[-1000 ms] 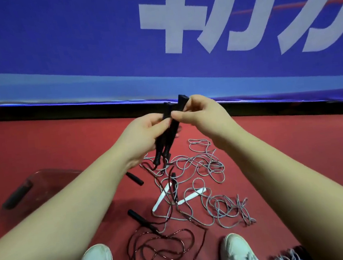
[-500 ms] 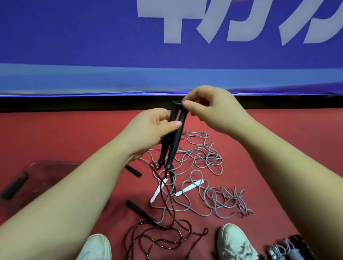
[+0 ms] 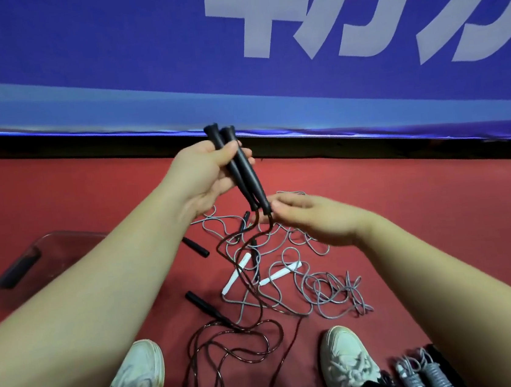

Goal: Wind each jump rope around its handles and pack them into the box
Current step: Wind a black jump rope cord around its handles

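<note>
My left hand [image 3: 204, 173] grips two black handles [image 3: 243, 170] side by side, held upright above the red floor. Their dark reddish rope [image 3: 232, 339] hangs from the lower ends and lies in loose loops between my shoes. My right hand [image 3: 311, 218] is just under the handles, with thumb and forefinger pinching the rope where it leaves them. The clear plastic box [image 3: 61, 237] sits on the floor at the left, behind my left forearm.
A tangle of grey rope [image 3: 325, 290] with two white handles [image 3: 238, 273] lies ahead. Loose black handles [image 3: 201, 301] lie beside it. Wound ropes [image 3: 421, 375] sit at the bottom right. My white shoes [image 3: 135, 375] stand below. A blue banner wall [image 3: 104, 51] closes the far side.
My right hand let go of the handles' top ends and dropped to their lower ends at the rope. My left hand now holds both handles alone, slightly higher.
</note>
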Motion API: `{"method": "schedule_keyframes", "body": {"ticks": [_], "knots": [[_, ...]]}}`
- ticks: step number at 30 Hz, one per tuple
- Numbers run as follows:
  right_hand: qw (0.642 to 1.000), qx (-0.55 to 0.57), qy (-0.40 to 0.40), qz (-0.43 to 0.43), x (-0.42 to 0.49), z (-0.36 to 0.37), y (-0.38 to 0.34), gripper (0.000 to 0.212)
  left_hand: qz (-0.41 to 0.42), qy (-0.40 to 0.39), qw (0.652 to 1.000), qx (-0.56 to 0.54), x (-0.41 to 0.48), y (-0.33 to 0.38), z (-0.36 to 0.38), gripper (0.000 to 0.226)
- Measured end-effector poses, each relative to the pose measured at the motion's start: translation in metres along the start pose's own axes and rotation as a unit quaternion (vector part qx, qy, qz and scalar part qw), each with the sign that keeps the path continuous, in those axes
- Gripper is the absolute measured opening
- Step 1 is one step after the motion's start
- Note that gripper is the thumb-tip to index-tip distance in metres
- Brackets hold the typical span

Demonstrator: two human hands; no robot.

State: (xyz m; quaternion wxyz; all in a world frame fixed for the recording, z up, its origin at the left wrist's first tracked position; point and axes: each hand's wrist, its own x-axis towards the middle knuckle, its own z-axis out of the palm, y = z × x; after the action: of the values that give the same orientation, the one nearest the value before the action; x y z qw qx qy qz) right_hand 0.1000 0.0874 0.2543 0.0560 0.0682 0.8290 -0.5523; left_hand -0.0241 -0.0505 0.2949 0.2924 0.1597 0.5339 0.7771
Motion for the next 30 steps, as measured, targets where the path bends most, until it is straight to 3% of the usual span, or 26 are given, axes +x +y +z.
{"method": "schedule_keyframes", "body": {"ticks": [3,6,9,12,14,16,19,21,23,26,28,30], "knots": [[0.998,0.056,0.011,-0.005,0.007,0.019,-0.003,0.025,-0.037,0.059,0.992,-0.103,0.01,-0.002,-0.011,0.013],[0.996,0.054,0.057,-0.029,0.018,0.029,-0.008,0.032,-0.095,0.093,0.971,-0.197,0.015,-0.004,-0.021,0.014],[0.981,0.172,0.077,-0.036,0.022,0.035,-0.017,0.034,-0.131,0.114,0.959,-0.223,0.013,-0.008,-0.027,0.016],[0.987,0.134,0.078,-0.034,0.021,0.04,-0.025,0.035,-0.193,0.107,0.952,-0.211,0.011,-0.02,-0.043,0.015],[0.993,0.079,0.083,-0.024,0.022,0.039,-0.027,0.039,-0.246,0.086,0.953,-0.152,0.007,-0.03,-0.052,0.015],[0.994,0.075,0.082,-0.009,0.023,0.037,-0.028,0.041,-0.274,0.069,0.959,-0.011,0.004,-0.036,-0.055,0.015],[0.992,0.082,0.094,0.012,0.025,0.03,-0.027,0.038,-0.155,0.005,0.943,0.293,0.004,-0.04,-0.062,0.079],[0.993,0.064,0.102,0.018,0.026,0.028,-0.027,0.037,-0.069,-0.11,0.909,0.396,-0.003,-0.036,-0.056,0.088],[0.993,0.034,0.113,0.016,0.026,0.029,-0.027,0.037,-0.025,-0.184,0.879,0.439,-0.008,-0.036,-0.048,0.077],[0.992,-0.007,0.126,0.008,0.026,0.03,-0.028,0.038,0.069,-0.125,0.821,0.553,-0.013,-0.035,-0.029,0.03],[0.991,-0.031,0.132,0.003,0.026,0.031,-0.03,0.039,0.108,-0.08,0.781,0.609,-0.015,-0.034,-0.021,0.022],[0.991,-0.037,0.132,0.0,0.025,0.031,-0.034,0.04,0.134,-0.066,0.766,0.625,-0.014,-0.035,-0.018,0.008]]}}
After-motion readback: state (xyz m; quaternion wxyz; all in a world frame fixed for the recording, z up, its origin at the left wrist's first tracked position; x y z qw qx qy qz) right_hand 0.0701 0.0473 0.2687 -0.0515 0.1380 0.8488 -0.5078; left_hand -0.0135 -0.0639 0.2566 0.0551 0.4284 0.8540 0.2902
